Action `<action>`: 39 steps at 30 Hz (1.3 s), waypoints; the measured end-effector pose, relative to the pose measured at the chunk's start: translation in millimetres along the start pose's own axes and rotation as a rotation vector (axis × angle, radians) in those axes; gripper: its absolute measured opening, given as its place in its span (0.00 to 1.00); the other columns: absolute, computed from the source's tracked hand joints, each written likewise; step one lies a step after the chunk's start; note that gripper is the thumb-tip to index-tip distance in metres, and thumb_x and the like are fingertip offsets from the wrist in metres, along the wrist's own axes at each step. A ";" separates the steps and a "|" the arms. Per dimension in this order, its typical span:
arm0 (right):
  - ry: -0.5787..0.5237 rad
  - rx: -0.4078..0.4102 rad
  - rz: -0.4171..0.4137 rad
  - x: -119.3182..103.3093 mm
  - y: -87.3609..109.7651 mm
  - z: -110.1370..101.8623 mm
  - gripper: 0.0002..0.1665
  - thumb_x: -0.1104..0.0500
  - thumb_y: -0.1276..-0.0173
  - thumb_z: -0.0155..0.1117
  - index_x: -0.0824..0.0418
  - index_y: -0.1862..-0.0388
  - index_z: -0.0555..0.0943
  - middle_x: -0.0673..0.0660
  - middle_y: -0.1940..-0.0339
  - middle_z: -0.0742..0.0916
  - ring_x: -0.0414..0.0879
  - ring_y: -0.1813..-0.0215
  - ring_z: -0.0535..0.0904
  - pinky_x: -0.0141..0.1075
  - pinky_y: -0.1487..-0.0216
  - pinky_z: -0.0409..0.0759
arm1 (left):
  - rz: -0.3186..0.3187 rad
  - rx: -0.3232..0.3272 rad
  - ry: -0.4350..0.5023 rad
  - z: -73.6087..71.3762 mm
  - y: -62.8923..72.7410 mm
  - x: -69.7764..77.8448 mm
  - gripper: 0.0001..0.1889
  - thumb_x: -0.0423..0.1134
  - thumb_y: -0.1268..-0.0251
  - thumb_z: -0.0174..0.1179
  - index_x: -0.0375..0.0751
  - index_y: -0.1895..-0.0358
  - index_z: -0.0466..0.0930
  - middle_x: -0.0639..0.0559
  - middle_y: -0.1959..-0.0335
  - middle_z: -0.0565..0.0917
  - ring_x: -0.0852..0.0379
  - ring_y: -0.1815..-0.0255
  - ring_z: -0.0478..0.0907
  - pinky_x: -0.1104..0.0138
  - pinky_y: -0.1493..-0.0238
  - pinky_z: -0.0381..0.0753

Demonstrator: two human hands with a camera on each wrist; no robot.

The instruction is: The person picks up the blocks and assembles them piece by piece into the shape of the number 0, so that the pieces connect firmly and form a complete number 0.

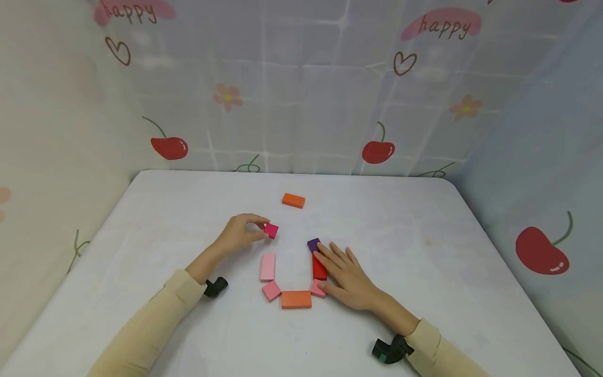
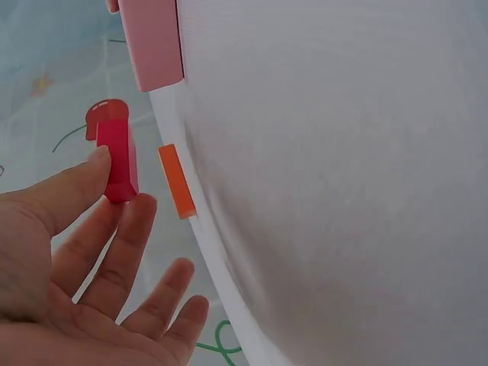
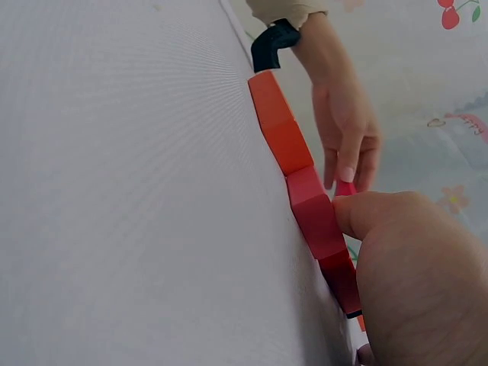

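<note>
Between thumb and fingertips, my left hand (image 1: 239,233) pinches a small magenta block (image 1: 271,231) above the table; the left wrist view shows the block (image 2: 116,160) held at its sides. My right hand (image 1: 347,280) lies with fingers extended along the right side of a U-shaped row of blocks. Its fingers touch a purple block (image 1: 313,244) and a red block (image 1: 319,268), and its thumb rests at a small pink block (image 1: 317,291). An orange block (image 1: 296,300) forms the bottom. On the left are another small pink block (image 1: 271,291) and a longer pink block (image 1: 268,267).
Farther back on the white table (image 1: 400,220) lies a separate orange block (image 1: 293,201). A patterned curtain (image 1: 301,94) hangs behind the table's far edge. Each wrist wears a black camera mount, one at the left cuff (image 1: 216,287), one at the right cuff (image 1: 393,350).
</note>
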State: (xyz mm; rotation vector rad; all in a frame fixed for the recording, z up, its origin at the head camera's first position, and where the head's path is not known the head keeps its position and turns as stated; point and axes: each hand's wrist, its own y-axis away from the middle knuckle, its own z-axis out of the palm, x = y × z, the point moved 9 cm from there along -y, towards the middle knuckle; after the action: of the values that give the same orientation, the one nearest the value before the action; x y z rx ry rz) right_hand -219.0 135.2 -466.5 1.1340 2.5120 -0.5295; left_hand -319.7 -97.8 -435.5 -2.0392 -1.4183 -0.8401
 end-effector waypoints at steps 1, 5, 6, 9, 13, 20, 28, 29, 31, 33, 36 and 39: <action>0.000 0.002 0.000 -0.3 0.1 -0.6 0.41 0.44 0.30 0.56 0.56 0.23 0.60 0.54 0.20 0.60 0.63 0.20 0.50 0.66 0.26 0.42 | 0.001 -0.013 -0.001 1.6 1.1 -0.1 0.19 0.35 0.41 0.68 0.38 0.45 0.83 0.46 0.57 0.86 0.43 0.42 0.75 0.48 0.41 0.74; 0.004 -0.005 0.007 -1.0 0.2 -1.0 0.41 0.44 0.30 0.56 0.56 0.23 0.60 0.55 0.20 0.60 0.62 0.20 0.50 0.66 0.26 0.42 | 0.026 -0.057 -0.012 6.1 5.5 2.1 0.19 0.35 0.41 0.68 0.39 0.46 0.83 0.47 0.57 0.86 0.44 0.43 0.75 0.49 0.41 0.74; 0.005 -0.007 0.008 -1.0 0.2 -0.8 0.41 0.44 0.30 0.56 0.56 0.23 0.60 0.55 0.20 0.60 0.62 0.20 0.50 0.66 0.26 0.42 | 0.035 -0.066 -0.016 6.9 6.4 2.9 0.19 0.34 0.41 0.68 0.38 0.46 0.83 0.47 0.57 0.86 0.44 0.43 0.75 0.48 0.40 0.74; 0.005 -0.009 0.011 -1.2 0.0 -0.9 0.40 0.44 0.30 0.56 0.55 0.23 0.60 0.54 0.20 0.60 0.62 0.20 0.50 0.66 0.26 0.42 | 0.070 -0.082 -0.031 8.4 8.5 5.7 0.18 0.34 0.42 0.69 0.37 0.47 0.83 0.47 0.58 0.86 0.43 0.43 0.76 0.48 0.40 0.74; 0.006 -0.004 0.010 -0.9 -0.1 -1.0 0.40 0.44 0.30 0.56 0.56 0.23 0.60 0.55 0.20 0.60 0.62 0.20 0.50 0.66 0.26 0.42 | 0.113 -0.094 -0.057 11.0 9.5 7.5 0.17 0.33 0.43 0.69 0.36 0.48 0.84 0.48 0.59 0.87 0.44 0.46 0.77 0.48 0.40 0.74; 0.000 -0.009 0.021 -0.1 0.2 0.0 0.40 0.43 0.30 0.55 0.56 0.23 0.60 0.54 0.20 0.60 0.61 0.20 0.49 0.65 0.26 0.41 | 0.120 -0.124 -0.078 17.6 10.6 6.8 0.17 0.35 0.42 0.69 0.36 0.49 0.85 0.49 0.59 0.86 0.49 0.51 0.77 0.51 0.44 0.76; 0.005 -0.008 0.013 0.3 -0.2 0.5 0.41 0.43 0.30 0.55 0.55 0.22 0.59 0.54 0.20 0.60 0.62 0.20 0.49 0.65 0.26 0.42 | 0.104 -0.140 -0.119 21.1 11.3 7.1 0.17 0.36 0.42 0.69 0.36 0.48 0.85 0.44 0.51 0.86 0.40 0.38 0.73 0.46 0.36 0.72; 0.006 -0.008 0.012 0.3 -0.2 0.6 0.41 0.43 0.30 0.55 0.54 0.22 0.59 0.54 0.20 0.60 0.61 0.20 0.49 0.65 0.26 0.42 | 0.111 -0.143 -0.124 21.1 11.2 7.6 0.17 0.36 0.42 0.69 0.36 0.49 0.85 0.44 0.51 0.86 0.39 0.37 0.73 0.45 0.36 0.71; 0.008 -0.007 0.011 0.5 -0.1 0.7 0.41 0.43 0.30 0.55 0.54 0.22 0.59 0.54 0.20 0.60 0.61 0.20 0.49 0.65 0.26 0.42 | 0.132 -0.146 -0.136 21.3 11.0 8.8 0.17 0.36 0.42 0.69 0.36 0.49 0.85 0.45 0.52 0.87 0.38 0.37 0.73 0.45 0.36 0.71; 0.007 -0.006 0.011 0.2 -0.2 0.4 0.41 0.43 0.30 0.55 0.54 0.22 0.59 0.53 0.20 0.59 0.61 0.20 0.49 0.65 0.26 0.41 | 0.145 -0.151 -0.145 21.9 10.6 8.7 0.17 0.35 0.42 0.69 0.36 0.49 0.85 0.45 0.53 0.87 0.38 0.37 0.72 0.44 0.35 0.70; 0.005 -0.009 0.015 0.8 0.0 0.6 0.41 0.42 0.30 0.55 0.55 0.22 0.59 0.53 0.20 0.59 0.61 0.20 0.49 0.65 0.25 0.41 | 0.152 -0.154 -0.147 22.7 9.8 7.8 0.17 0.35 0.42 0.69 0.36 0.49 0.85 0.46 0.54 0.87 0.39 0.37 0.72 0.45 0.35 0.70; 0.003 -0.011 0.022 1.9 0.1 1.2 0.41 0.42 0.30 0.55 0.54 0.22 0.59 0.53 0.19 0.59 0.61 0.19 0.48 0.65 0.25 0.40 | 0.154 -0.154 -0.148 23.3 9.4 6.9 0.17 0.35 0.42 0.69 0.36 0.49 0.85 0.47 0.55 0.88 0.41 0.39 0.73 0.46 0.37 0.71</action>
State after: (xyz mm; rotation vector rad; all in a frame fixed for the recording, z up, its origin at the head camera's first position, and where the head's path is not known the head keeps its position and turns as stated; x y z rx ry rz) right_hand -220.0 136.0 -468.4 1.1578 2.4989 -0.5077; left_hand -304.5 -79.9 -446.8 -2.3369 -1.2856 -0.7675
